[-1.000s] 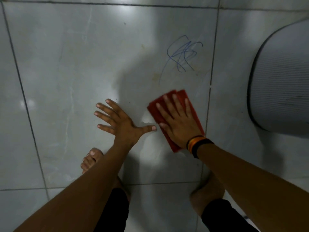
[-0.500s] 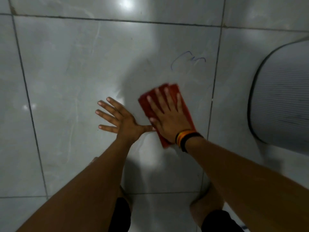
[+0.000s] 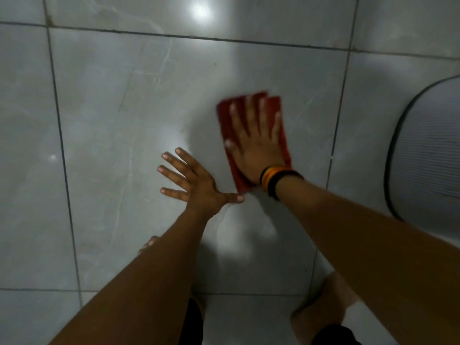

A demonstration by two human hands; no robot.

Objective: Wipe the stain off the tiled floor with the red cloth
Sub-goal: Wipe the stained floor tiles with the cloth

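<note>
red cloth [image 3: 282, 135]: soft, light, slides easily on glossy tiled floor [image 3: 112, 120] | right hand [image 3: 256, 148]: fingers spread, pressing it flat | left hand [image 3: 199, 185]: fingers splayed, bracing | stain: not visible

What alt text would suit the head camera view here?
A right hand presses a red cloth flat against a grey tiled floor, blurred with motion. The left hand is spread flat on the tile beside it; no stain shows.
</note>
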